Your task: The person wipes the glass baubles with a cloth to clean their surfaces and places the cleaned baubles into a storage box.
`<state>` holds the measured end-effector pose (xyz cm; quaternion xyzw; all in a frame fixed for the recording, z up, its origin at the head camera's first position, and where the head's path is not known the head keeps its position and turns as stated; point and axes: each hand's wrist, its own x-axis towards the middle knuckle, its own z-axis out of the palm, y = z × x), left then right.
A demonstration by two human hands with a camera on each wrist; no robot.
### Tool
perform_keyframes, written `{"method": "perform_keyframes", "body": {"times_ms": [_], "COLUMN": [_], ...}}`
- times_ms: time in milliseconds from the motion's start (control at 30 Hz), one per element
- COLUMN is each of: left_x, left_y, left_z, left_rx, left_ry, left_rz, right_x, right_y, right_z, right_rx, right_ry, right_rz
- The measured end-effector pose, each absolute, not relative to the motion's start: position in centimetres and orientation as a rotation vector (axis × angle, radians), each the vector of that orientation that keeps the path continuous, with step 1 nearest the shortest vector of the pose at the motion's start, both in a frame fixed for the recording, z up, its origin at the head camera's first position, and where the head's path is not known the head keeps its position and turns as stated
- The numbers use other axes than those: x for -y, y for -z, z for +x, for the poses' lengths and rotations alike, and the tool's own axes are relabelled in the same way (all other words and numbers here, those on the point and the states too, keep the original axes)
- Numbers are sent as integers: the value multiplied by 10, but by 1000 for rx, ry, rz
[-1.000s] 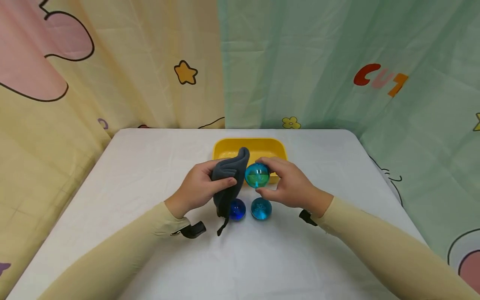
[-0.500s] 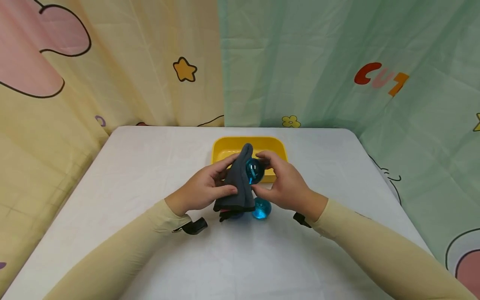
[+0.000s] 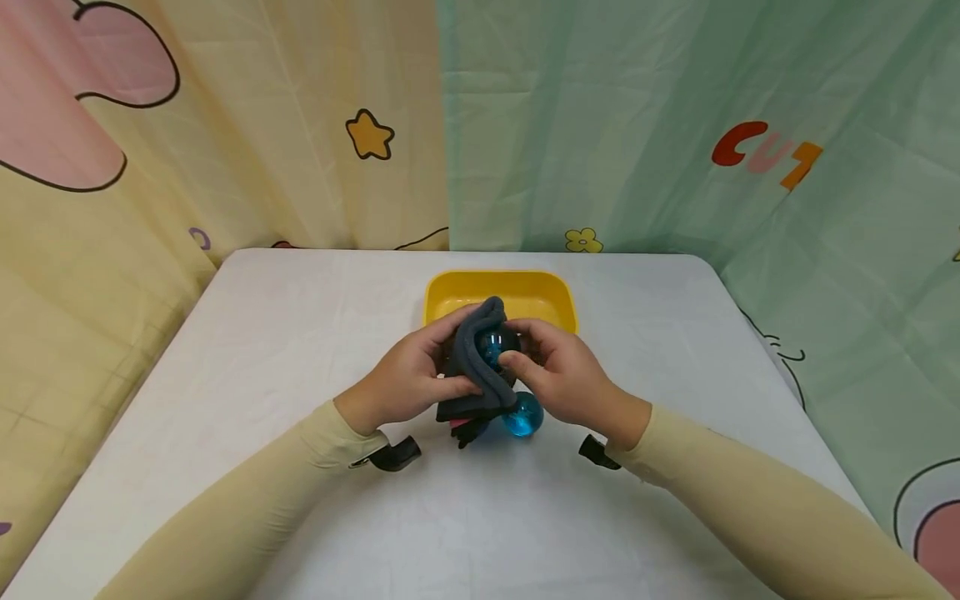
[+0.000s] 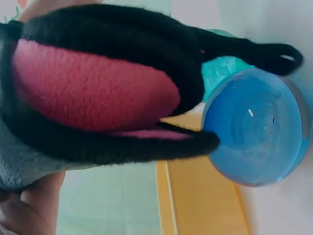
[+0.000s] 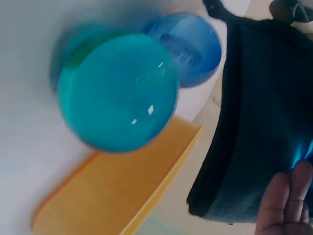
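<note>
A folded dark grey fleece cloth (image 3: 468,407) with black trim, pink lining and a black loop is held in my left hand (image 3: 401,377). My right hand (image 3: 577,379) grips a clear blue ball (image 3: 493,343) and holds it against the cloth, which curves round its left side. Below them a teal ball (image 3: 523,415) rests on the table. Beside it lies a deep blue ball (image 4: 257,127), mostly covered by the cloth in the head view but plain in both wrist views. The right wrist view shows fingertips (image 5: 274,200) against the cloth.
Behind the hands stands a shallow yellow tray (image 3: 442,287), its front side hidden by them. The white-covered table (image 3: 315,292) stretches to both sides. Patterned curtains (image 3: 570,125) hang along its back and sides.
The held ball has moved left into the cloth, which now bends round it. The cloth has opened out and turned, covering more of the deep blue ball. The right hand has drawn closer to the left.
</note>
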<state>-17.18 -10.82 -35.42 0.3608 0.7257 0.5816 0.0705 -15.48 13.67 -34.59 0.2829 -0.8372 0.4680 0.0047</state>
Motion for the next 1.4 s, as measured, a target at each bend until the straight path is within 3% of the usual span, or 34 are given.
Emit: {"method": "perform_keyframes", "body": {"times_ms": [133, 367, 567, 933, 1400], "left_x": [108, 112, 113, 108, 110], "left_y": [356, 360, 358, 361, 360], "left_z": [-172, -174, -175, -170, -171], "left_rx": [-2206, -2070, -2058, -2254, -2185], "left_ry": [-1758, -1833, -1810, -1773, -1834], "left_rz": [1072, 1060, 1085, 1092, 1075], "right_x": [-136, -144, -144, -133, -146], "right_y": [344, 339, 340, 341, 338], "right_z": [-153, -155, -157, -152, -160], "right_rx": [2676, 2750, 2740, 2756, 2531], "right_ry": [-1465, -1025, -766, -1360, -497], "right_rz": [889, 1112, 1134, 883, 1178]}}
